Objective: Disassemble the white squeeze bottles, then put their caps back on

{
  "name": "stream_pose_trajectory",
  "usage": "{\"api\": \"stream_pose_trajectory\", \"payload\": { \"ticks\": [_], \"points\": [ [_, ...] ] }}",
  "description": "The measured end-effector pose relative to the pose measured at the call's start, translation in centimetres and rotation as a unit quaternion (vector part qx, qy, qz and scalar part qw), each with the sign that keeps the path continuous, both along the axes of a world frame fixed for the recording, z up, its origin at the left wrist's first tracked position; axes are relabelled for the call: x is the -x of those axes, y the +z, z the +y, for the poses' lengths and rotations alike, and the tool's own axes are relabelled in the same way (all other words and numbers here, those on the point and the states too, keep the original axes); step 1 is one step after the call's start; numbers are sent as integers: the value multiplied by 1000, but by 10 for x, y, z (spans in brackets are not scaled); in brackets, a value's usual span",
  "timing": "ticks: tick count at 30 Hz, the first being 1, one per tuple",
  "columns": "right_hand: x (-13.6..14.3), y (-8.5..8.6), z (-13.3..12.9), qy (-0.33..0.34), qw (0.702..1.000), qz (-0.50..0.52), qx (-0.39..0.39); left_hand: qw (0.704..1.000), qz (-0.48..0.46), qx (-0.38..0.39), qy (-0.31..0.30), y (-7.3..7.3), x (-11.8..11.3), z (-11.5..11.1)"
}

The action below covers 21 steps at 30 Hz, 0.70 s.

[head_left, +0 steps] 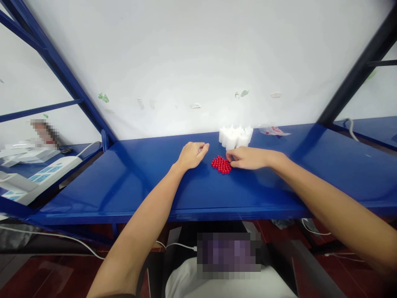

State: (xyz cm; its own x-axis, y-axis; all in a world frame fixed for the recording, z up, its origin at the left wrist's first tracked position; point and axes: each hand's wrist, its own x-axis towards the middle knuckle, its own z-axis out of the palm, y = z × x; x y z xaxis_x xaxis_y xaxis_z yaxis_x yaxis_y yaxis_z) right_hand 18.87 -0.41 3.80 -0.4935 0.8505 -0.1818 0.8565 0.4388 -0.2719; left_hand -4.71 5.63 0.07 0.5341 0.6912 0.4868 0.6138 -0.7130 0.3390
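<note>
A flat cluster of small red caps [221,164] lies on the blue table between my hands. At its right edge is my right hand [248,158], thumb and fingers pinched together on a red cap at the side of the cluster. Left of the caps, my left hand [192,155] rests on the table with its fingers curled in. A small pale bit shows near its thumb, but what the fingers hold is hidden. Just behind the caps and my right hand stands a tight group of white plastic bottles [234,138] with narrow tips.
The blue table [139,178] runs along a white wall, between blue metal frame posts. A clear plastic bag [274,130] with red bits lies right of the bottles. A white power strip [46,178] and white boxes [34,155] are beyond the left frame.
</note>
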Motion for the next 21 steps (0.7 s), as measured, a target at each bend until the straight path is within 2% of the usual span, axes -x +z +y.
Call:
{"api": "stream_pose_trajectory", "payload": {
  "ticks": [5, 9, 12, 17, 21],
  "points": [
    [1, 0, 1, 0, 999, 19, -28, 1000, 2, 1, 2, 0, 0, 0],
    [5, 1, 0, 3, 982, 107, -158, 1000, 1, -3, 1, 0, 0, 0],
    [8, 1, -1, 2, 965, 155, -210, 1000, 1, -5, -1, 1, 0, 0],
    [8, -1, 1, 2, 966, 160, -205, 1000, 0, -6, 0, 0, 0, 0],
    [4, 1, 0, -11, 983, 119, -139, 1000, 2, -3, 2, 0, 0, 0]
  ]
}}
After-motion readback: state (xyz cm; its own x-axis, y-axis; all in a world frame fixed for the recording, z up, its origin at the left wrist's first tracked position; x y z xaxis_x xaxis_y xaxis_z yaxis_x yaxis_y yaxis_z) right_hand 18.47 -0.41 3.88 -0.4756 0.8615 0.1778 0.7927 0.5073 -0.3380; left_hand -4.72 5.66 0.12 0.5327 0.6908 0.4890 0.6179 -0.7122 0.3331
